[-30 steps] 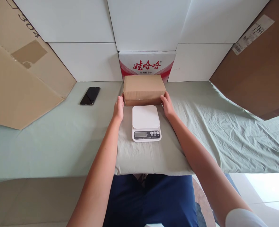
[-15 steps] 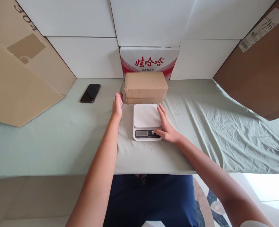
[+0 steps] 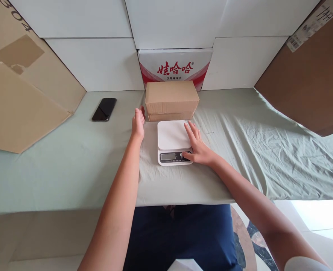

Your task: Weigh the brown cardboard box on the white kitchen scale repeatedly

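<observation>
A white kitchen scale [image 3: 172,136] lies flat in front of me, with a dark button strip and a small grey display along its near edge. My right hand [image 3: 197,146] rests at the scale's right side with fingers spread. Its thumb lies on or over the round button, and fingertips reach onto the plate. A brown cardboard box [image 3: 172,93] stands just behind the scale. Beside the box's near left corner, my left hand [image 3: 138,122] is held on edge above the cloth, holding nothing visible; its fingers point forward and are partly hidden.
A black phone [image 3: 104,109] lies on the green cloth [image 3: 61,162] to the left. Large cardboard sheets close in the left [image 3: 25,98] and right [image 3: 304,82]. A white and red carton [image 3: 174,62] stands behind the brown box, among white panels [image 3: 90,64].
The camera view has shifted slightly. My right thumb sits a little farther left on the button strip, and the right fingers are spread more over the plate. My left hand stays beside the box.
</observation>
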Demonstrator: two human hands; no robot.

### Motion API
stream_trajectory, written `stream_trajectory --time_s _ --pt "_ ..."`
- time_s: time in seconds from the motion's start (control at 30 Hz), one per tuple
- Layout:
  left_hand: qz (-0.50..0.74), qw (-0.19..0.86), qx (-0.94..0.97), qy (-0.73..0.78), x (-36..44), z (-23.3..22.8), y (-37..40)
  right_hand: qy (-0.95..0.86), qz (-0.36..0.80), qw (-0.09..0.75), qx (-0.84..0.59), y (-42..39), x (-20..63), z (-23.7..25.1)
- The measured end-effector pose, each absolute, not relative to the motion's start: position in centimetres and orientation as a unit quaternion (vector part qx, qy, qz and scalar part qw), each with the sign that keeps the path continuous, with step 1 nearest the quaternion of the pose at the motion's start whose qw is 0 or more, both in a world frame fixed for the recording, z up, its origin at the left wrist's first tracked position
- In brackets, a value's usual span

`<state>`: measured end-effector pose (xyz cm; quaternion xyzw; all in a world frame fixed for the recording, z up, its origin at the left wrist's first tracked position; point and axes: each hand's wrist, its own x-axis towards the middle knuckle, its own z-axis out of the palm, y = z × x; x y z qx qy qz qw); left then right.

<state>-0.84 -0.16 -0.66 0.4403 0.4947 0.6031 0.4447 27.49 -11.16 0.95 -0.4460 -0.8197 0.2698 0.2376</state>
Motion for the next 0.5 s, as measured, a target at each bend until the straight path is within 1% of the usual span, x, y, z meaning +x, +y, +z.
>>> stream_trajectory --time_s 0.13,0.2,0.3,0.43,0.5 --pt "0.603 0.440 0.444 0.497 -0.8 -0.7 -0.2 -0.812 0.265 0.224 -0.470 -11.3 27.4 1.0" --pt "0.602 0.439 0.446 0.496 -0.8 -0.8 -0.2 -0.804 0.283 0.238 -0.467 -11.3 27.6 1.0" --pt "0.602 0.439 0.446 0.497 -0.8 -0.8 -0.2 -0.759 0.337 0.317 -0.458 -10.5 28.4 0.7" --pt "0.603 0.436 0.446 0.496 -0.7 -0.6 -0.3 -0.611 0.420 0.457 -0.491 -7.6 29.5 -0.1" --pt "0.603 0.440 0.451 0.490 -0.5 -0.5 -0.4 -0.553 0.454 0.487 -0.500 -5.7 29.4 -0.2"
